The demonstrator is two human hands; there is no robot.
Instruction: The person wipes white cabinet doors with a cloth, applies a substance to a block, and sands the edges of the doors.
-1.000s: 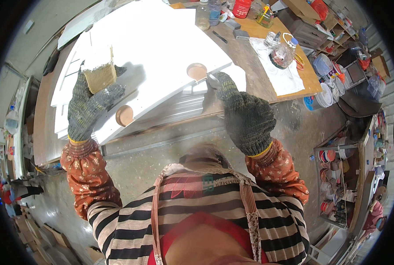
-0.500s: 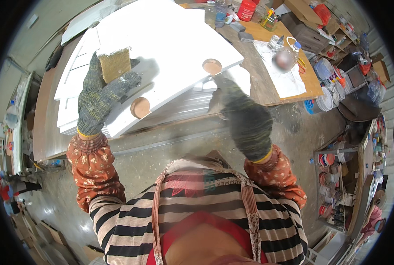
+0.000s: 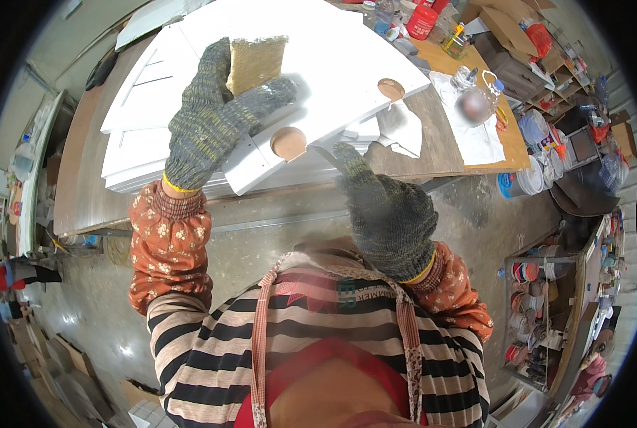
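Note:
My left hand (image 3: pixel 215 121), in a dark knitted glove with a yellow cuff, grips a tan sanding pad (image 3: pixel 256 64) whose far edge is dusted white. It rests on a white panel (image 3: pixel 325 78) with two round, brown-bottomed recesses along its near edge. That panel lies askew over a stack of white panels (image 3: pixel 129 171). Just off the near edge is my right hand (image 3: pixel 390 221), gloved alike and slightly blurred. One finger points toward the panel, and nothing shows in this hand; its other fingers are partly hidden.
The panels lie on a wooden workbench (image 3: pixel 83 164). Small white blocks (image 3: pixel 361 130) and a white cloth (image 3: pixel 402 128) sit beside them. At the right are a red bottle (image 3: pixel 422 21), a handled clear jug (image 3: pixel 475 105) on white paper, and hanging buckets (image 3: pixel 529 178). A crowded shelf (image 3: pixel 547 299) stands right.
The white panel has shifted right and away from me, and my left hand with the sanding pad has moved the same way. My right hand has drawn back from the panel's edge.

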